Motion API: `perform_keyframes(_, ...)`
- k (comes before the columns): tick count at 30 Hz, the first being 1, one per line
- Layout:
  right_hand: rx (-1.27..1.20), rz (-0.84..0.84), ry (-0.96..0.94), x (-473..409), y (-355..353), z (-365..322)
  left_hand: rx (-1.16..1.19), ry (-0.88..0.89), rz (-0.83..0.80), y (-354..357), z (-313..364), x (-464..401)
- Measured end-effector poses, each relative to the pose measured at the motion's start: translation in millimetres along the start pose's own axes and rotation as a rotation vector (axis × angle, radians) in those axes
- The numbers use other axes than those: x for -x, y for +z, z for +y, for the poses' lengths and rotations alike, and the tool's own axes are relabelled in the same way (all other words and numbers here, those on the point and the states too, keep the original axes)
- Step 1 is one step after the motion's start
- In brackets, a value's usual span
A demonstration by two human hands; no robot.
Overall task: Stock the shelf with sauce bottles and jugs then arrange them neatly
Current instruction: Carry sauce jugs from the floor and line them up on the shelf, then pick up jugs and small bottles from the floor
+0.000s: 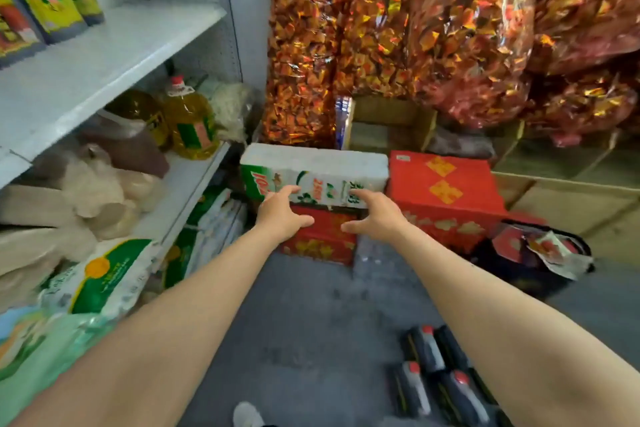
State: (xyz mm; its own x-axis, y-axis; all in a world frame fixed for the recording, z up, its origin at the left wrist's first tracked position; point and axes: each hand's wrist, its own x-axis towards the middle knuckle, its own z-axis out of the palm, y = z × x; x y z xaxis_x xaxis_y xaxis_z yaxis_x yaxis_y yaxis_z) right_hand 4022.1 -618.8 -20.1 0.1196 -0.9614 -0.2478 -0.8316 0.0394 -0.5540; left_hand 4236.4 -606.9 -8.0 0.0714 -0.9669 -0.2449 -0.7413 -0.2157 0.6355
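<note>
Both my arms reach forward over the floor. My left hand point(282, 215) and my right hand point(372, 217) are spread open with straight fingers, their tips at the front face of a white and green carton point(313, 172) that lies on a red box point(318, 239). Neither hand holds anything. Several dark sauce bottles with red caps point(438, 378) lie on the grey floor at the lower right. More dark bottles with yellow labels point(52, 0) stand at the left of the white upper shelf point(114, 52). Yellow oil jugs point(188, 118) stand on the lower shelf.
Bags of rice and other sacks point(104, 274) fill the lower shelves at left. A larger red box point(445, 198) sits right of the carton, with a dark bag point(540, 253) beside it. Big bags of foil-wrapped sweets point(433, 28) and cardboard boxes stand behind.
</note>
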Motion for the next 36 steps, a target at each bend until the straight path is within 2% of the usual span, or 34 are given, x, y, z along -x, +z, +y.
perform_keyframes(6,0.017,-0.03,0.211,82,-5,142,-0.058,0.023,-0.21,126,38,47)
perform_keyframes(12,-0.098,-0.012,0.395,132,3,226,-0.1,0.065,-0.395,197,62,65)
perform_keyframes(20,-0.23,0.057,0.67,163,34,288,-0.205,0.219,-0.636,270,84,20)
perform_keyframes(27,-0.316,0.113,0.9,163,84,321,-0.303,0.266,-0.831,347,75,-32)
perform_keyframes(32,-0.456,0.128,1.018,155,142,355,-0.326,0.269,-0.935,410,56,-51)
perform_keyframes(36,-0.573,0.151,1.113,148,207,389,-0.373,0.295,-0.962,473,13,-66)
